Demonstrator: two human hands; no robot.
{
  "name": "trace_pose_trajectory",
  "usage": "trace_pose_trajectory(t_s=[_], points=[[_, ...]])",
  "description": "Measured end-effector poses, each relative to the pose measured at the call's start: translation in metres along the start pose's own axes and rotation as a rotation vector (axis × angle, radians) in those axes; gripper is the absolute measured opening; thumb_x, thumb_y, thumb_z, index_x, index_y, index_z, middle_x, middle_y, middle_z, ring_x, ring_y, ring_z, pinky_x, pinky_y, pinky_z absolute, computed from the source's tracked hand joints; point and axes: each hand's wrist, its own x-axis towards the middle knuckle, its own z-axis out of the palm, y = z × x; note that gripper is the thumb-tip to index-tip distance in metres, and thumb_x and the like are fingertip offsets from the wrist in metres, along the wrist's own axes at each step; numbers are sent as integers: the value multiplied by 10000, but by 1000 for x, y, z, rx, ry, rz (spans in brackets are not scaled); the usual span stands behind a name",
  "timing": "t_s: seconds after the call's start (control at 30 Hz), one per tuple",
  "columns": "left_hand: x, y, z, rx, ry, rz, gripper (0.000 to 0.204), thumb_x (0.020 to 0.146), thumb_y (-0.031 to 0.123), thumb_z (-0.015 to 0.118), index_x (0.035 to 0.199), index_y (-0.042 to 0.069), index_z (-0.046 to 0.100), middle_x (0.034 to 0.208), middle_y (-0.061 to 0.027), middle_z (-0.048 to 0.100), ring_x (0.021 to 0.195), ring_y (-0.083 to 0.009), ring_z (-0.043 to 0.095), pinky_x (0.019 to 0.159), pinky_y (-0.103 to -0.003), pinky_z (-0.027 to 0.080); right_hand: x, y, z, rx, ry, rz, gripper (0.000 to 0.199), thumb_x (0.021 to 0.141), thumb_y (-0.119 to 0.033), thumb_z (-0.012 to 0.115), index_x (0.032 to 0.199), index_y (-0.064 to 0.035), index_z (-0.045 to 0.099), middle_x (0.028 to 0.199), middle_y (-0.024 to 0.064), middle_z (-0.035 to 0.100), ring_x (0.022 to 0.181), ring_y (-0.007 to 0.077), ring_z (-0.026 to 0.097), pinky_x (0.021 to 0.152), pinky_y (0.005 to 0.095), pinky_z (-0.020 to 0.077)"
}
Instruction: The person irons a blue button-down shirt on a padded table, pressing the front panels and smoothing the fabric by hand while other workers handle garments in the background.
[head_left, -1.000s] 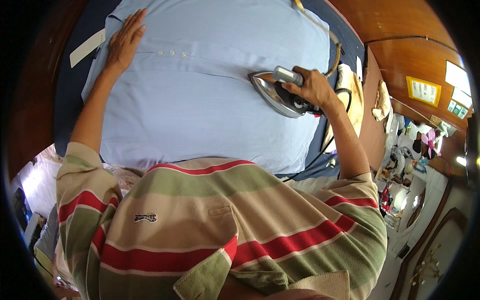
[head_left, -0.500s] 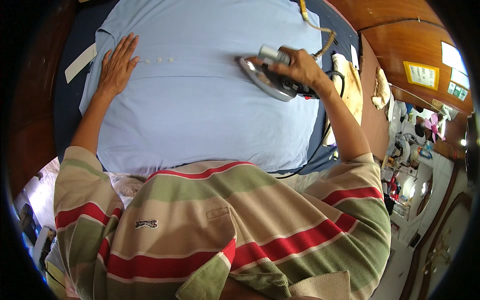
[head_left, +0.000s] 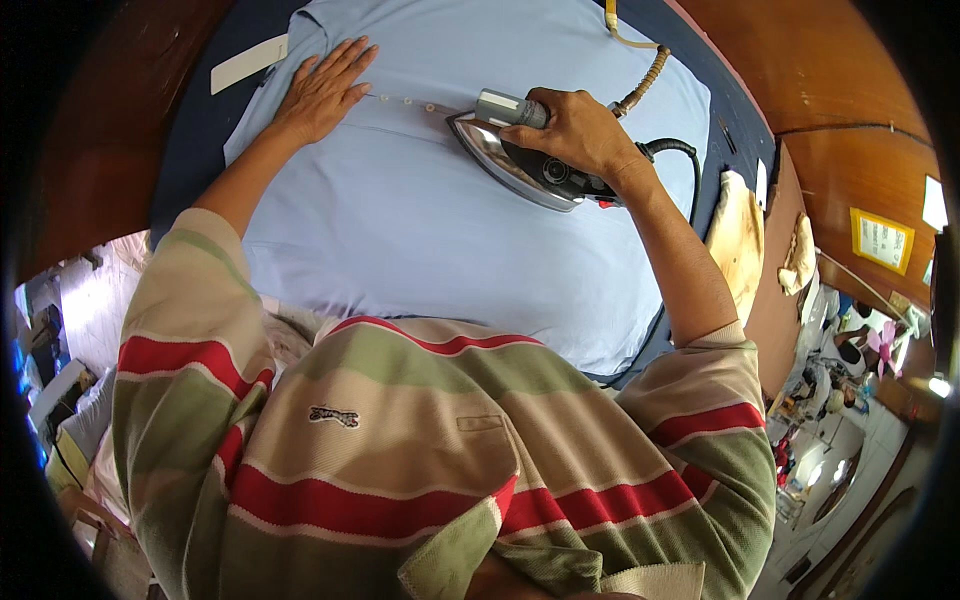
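Observation:
A light blue garment [head_left: 430, 230] with a line of small pale buttons [head_left: 407, 100] is spread over a dark blue padded surface. My left hand [head_left: 323, 92] lies flat on its far left part, fingers stretched out, just left of the buttons. To the right, my right hand [head_left: 580, 130] is wrapped round the handle of a steam iron [head_left: 545, 172]. The iron has a dark body, a silver soleplate and a grey block at the handle's front. It rests on the cloth, its tip pointing left, close to the nearest button. The soleplate's underside is hidden.
A coiled hose [head_left: 645, 80] and a black cord [head_left: 680, 146] run from the iron's right side. A pale strip of card [head_left: 247, 65] sticks out at the far left. A stained cream cloth [head_left: 737, 240] lies at the right edge, before a wooden wall [head_left: 850, 90].
The iron in my right hand has slid left over the garment, its tip now near the buttons. My left hand keeps its place on the cloth. The whole view has shifted.

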Motion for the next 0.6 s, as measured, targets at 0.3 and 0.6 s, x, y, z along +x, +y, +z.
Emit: trace_pose_trajectory(t_s=[0.3,0.6], points=[[-1,3,2,16,6,-3,506,966,433,248,1439,279,154,1503,48,135,1377,-136,132,1108,-416,124,5,-15,0,-6,-23,94,523,730,-478,641,937,2,651,739,165,659,660,258,657,655,340,524],[-2,5,4,-36,21,14,507,971,399,247,1444,241,158,1506,11,136,1382,-167,129,1101,-430,121,4,-53,20,28,75,-1,533,732,-515,599,922,-19,648,729,180,647,722,327,643,684,393,507]])
